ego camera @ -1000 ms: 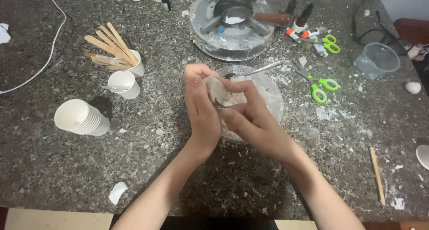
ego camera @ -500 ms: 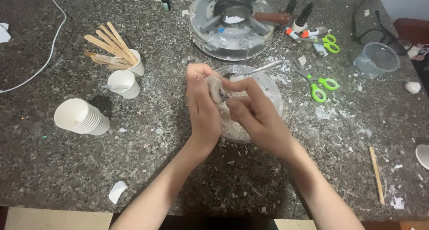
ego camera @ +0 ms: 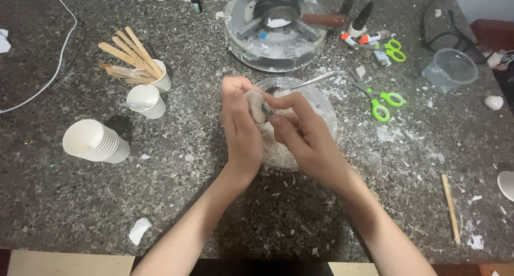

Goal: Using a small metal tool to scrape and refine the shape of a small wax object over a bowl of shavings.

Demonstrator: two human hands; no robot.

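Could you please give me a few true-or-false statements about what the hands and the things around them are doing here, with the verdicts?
1. Both hands hold a pale lump over the glass bowl. True: the left hand and right hand pinch the pale lump above the glass bowl.
2. A metal spoon rests in the bowl. True: the spoon leans on its rim.
3. The stack of paper cups stands upright. False: the stack of paper cups lies on its side.
4. The wooden sticks lie loose beside the bowl. False: most wooden sticks stand in a small white cup.
5. The green-handled scissors are in the right hand. False: the scissors lie on the counter.
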